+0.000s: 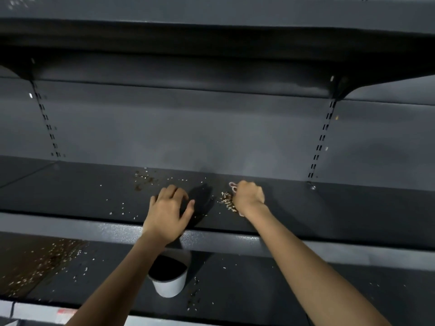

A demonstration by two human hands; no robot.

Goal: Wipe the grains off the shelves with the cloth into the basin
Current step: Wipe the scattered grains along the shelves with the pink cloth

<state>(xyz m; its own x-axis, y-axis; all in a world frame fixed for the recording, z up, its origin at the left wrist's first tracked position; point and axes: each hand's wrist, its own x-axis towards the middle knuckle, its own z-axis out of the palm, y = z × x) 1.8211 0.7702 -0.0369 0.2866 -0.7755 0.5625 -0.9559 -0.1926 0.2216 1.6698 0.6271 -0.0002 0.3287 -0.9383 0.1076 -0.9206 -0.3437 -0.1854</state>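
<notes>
Pinkish cloth [233,186] bunched in right hand [248,196] beside heaped grains [227,201] on matte shelf [94,196]; left hand [168,208] loose, fingers apart.

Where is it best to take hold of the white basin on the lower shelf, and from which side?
Probably at the near rim of the basin, coming from the front. It stands upright and open-topped under the left forearm, its rounded near wall faces the shelf edge, and its far side is hidden behind the upper shelf lip.

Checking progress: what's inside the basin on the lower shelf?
The basin looks dark inside; any grains there cannot be made out. The left forearm covers its near-left part.
</notes>
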